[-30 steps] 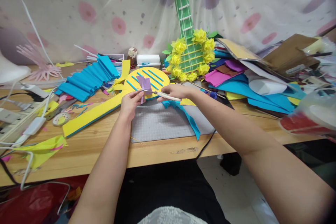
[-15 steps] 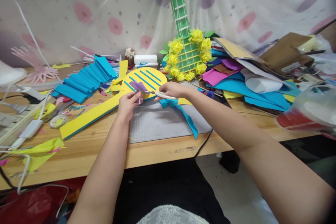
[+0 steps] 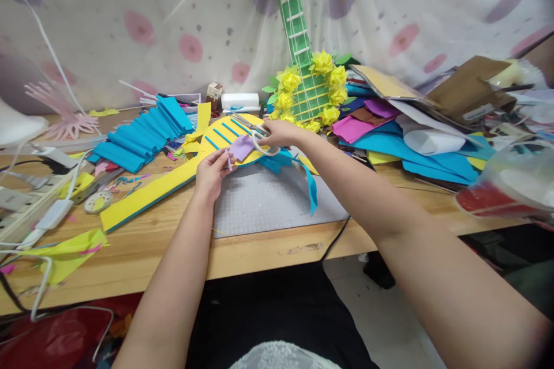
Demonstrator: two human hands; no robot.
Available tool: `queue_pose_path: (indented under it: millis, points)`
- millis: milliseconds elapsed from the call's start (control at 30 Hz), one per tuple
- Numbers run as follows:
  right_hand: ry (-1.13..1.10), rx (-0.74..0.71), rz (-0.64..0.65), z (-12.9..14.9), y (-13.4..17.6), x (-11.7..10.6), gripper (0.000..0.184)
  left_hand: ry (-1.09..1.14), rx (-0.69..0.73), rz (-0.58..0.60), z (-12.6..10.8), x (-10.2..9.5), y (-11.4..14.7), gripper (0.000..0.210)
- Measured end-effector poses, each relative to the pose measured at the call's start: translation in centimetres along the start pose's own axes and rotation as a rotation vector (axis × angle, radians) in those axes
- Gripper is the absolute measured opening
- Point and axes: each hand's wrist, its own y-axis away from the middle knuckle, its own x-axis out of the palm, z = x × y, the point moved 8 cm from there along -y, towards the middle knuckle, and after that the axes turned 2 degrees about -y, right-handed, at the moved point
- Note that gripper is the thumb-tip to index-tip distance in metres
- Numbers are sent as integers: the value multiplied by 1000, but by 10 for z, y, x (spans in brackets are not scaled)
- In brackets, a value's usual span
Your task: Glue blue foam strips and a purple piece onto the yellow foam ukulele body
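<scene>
Between the fingertips of my left hand point(image 3: 213, 173) is a small piece of purple paper point(image 3: 243, 147), with a narrow purple strip hanging at the fingers. My right hand point(image 3: 279, 134) is closed on white-handled scissors point(image 3: 265, 144), whose blades point left over the yellow paper guitar point(image 3: 173, 180). Blue strips cross the guitar's round yellow body, and its long neck reaches to the lower left. Beneath the body lies a grey cutting mat point(image 3: 277, 202). A crumpled blue paper strip point(image 3: 310, 190) hangs over the mat beside my right wrist.
A green paper guitar with yellow flowers point(image 3: 303, 89) leans on the curtain behind. Pleated blue crepe paper point(image 3: 142, 134) lies at the left, near a power strip point(image 3: 26, 202) with cables. Coloured sheets point(image 3: 415, 147) and a clear plastic container point(image 3: 513, 179) crowd the right.
The scissors have come away from the purple paper, rising and turning in my right hand. The purple paper has tipped lower, and the left hand stays almost in place.
</scene>
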Motion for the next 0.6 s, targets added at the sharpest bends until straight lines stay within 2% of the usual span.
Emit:
queue_pose_path:
  millis: [100, 233, 300, 367, 467, 533, 600]
  points:
    - [100, 84, -19, -1, -2, 5, 36, 71, -30, -31, 1, -2, -1, 17]
    - [38, 201, -177, 1, 15, 8, 37, 151, -51, -70, 3, -4, -1, 11]
    - [-38, 205, -268, 2, 32, 10, 39, 174, -42, -82, 2, -5, -2, 10]
    - [-105, 116, -308, 3, 48, 18, 36, 201, -20, -104, 1, -9, -3, 10]
    - [-127, -115, -256, 5, 67, 38, 28, 261, 55, -221, -6, -22, -5, 9]
    - [-110, -211, -219, 2, 75, 51, 28, 284, 111, -305, -11, -32, -5, 10]
    - [-77, -272, -178, -2, 78, 64, 30, 286, 136, -336, -14, -36, -5, 11]
